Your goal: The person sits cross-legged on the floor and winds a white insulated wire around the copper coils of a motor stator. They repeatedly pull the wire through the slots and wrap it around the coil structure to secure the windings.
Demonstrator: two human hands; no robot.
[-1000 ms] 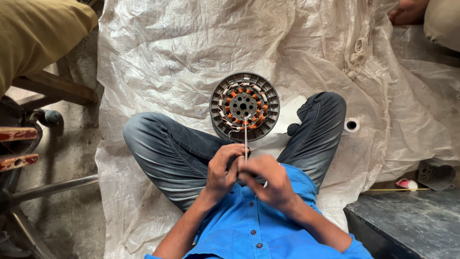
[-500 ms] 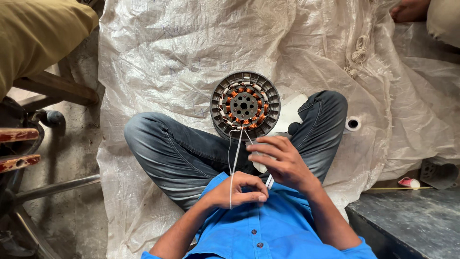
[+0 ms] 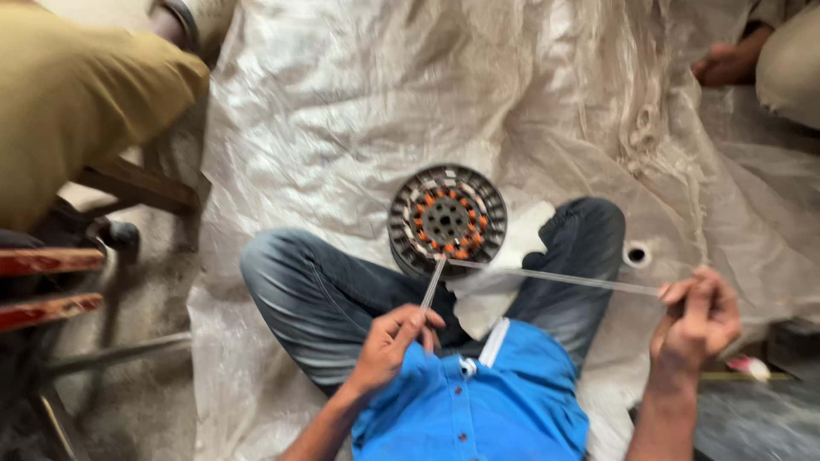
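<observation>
Between the crossed legs of the seated person, on the white plastic sheet [image 3: 342, 111] covering the floor, stands a round motor stator [image 3: 447, 219] with orange windings. A thin pale strip [image 3: 555, 277] runs from it out to the right hand [image 3: 696, 320], whose fingers pinch its end. The left hand [image 3: 391, 346] pinches a second strip [image 3: 432, 286] rising to the stator.
</observation>
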